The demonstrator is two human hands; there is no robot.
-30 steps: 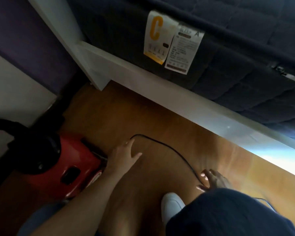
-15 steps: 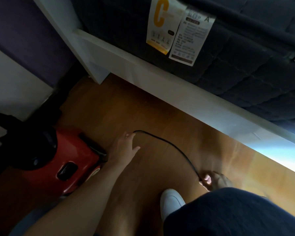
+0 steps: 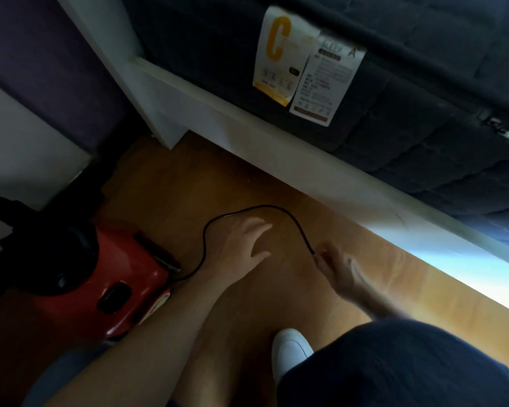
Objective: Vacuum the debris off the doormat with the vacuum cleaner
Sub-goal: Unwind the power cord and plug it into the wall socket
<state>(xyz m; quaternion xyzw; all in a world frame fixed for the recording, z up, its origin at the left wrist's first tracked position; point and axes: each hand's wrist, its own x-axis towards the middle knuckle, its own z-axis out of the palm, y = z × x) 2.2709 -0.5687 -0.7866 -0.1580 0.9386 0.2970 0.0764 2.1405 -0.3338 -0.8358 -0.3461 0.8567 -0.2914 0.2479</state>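
- So, you are at the setting-up step: the cord (image 3: 276, 207) is being drawn out of the vacuum cleaner (image 3: 121, 277), and no cleaning has begun.
- The red vacuum cleaner sits on the wooden floor (image 3: 188, 177) to your left, close by your left forearm; the doormat is not in view at all.
- Your left hand (image 3: 241, 245) hovers low over the floor inside the loop of cord, its fingers (image 3: 256, 227) spread and relaxed, holding nothing.
- Your right hand (image 3: 338, 268) is blurred, but its fingers (image 3: 323, 254) look pinched round the far end of the cord; whether a plug is in them, you cannot tell from here.
- The cord runs from the back of the machine, arcs beside the white bed frame (image 3: 276, 148) and comes down to your right hand.
- Next, as I judge it, you need more slack and a wall socket, which is not visible, so look up and find one.
- Mind the loop near your white shoe (image 3: 290, 351); it could snag when you stand.
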